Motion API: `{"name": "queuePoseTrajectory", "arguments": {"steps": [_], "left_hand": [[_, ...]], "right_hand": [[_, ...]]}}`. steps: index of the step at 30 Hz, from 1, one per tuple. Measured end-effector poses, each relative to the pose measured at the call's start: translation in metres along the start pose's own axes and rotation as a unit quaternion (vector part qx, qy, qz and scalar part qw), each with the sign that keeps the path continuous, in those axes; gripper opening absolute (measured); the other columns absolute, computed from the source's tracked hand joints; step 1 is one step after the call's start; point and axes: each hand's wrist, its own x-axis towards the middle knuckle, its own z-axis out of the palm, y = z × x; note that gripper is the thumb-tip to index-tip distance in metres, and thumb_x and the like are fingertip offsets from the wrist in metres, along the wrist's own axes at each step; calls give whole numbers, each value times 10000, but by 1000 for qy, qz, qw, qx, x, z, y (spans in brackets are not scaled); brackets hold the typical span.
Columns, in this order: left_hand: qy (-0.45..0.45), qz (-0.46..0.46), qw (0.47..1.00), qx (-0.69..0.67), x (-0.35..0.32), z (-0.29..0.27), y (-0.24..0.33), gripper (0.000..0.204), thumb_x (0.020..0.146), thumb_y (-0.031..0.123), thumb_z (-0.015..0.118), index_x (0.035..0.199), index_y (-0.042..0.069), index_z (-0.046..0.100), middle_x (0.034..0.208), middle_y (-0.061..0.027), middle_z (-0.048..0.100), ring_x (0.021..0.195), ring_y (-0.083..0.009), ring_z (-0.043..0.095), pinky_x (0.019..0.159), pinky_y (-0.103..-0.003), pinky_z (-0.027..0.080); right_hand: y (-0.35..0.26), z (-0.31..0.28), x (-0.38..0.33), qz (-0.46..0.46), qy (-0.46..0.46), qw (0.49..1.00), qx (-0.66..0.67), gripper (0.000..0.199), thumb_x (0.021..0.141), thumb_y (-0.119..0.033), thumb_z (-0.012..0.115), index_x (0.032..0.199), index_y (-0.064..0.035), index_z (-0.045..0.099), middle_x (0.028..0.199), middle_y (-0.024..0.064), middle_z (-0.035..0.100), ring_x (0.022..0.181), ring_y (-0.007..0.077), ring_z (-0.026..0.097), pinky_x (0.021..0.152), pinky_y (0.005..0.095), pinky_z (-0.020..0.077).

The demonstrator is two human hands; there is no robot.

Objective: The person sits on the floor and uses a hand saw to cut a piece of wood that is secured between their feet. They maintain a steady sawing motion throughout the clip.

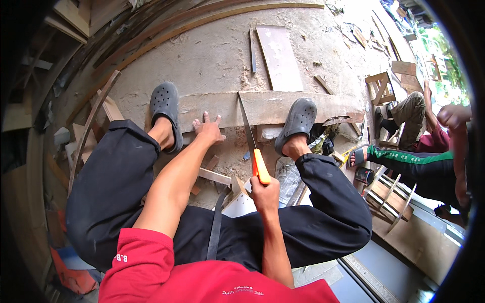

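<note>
A wide wooden plank (333, 106) lies crosswise ahead of me, with my two dark clogs resting on it. My left hand (208, 130) presses on the plank's near edge between the clogs, its fingers spread. In my right hand (265, 194) is the orange handle of a handsaw (260, 167), the fingers wrapped round it. The saw's narrow blade reaches forward across the plank, its tip near the far edge, to the right of my left hand. Whether the teeth sit in a cut I cannot tell.
On the floor beyond the plank lie a pale flat board (279, 55) and a thin dark strip (252, 50). Long curved timbers run along the far left. At right, other people sit near a slatted wooden frame (389, 196) and a dark can (364, 175). Wood scraps lie below the plank.
</note>
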Motion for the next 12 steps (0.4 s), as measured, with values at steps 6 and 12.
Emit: {"name": "queuePoseTrajectory", "arguments": {"steps": [6,12], "left_hand": [[0,10,1000,3,-1,-1,-7,981,774,567,718,1566,350,181,1641,-185,48,1438,-509,221,1173,-562,190],[24,33,999,10,-2,0,-7,976,769,597,677,1569,318,191,1624,-231,73,1402,-553,260,1155,-590,222]], "right_hand": [[2,14,52,31,-6,999,38,331,831,-245,640,732,70,623,569,194,577,532,247,586,565,413,445],[2,3,48,19,-48,997,66,300,843,-293,713,849,7,706,655,83,688,568,199,609,613,358,487]]}}
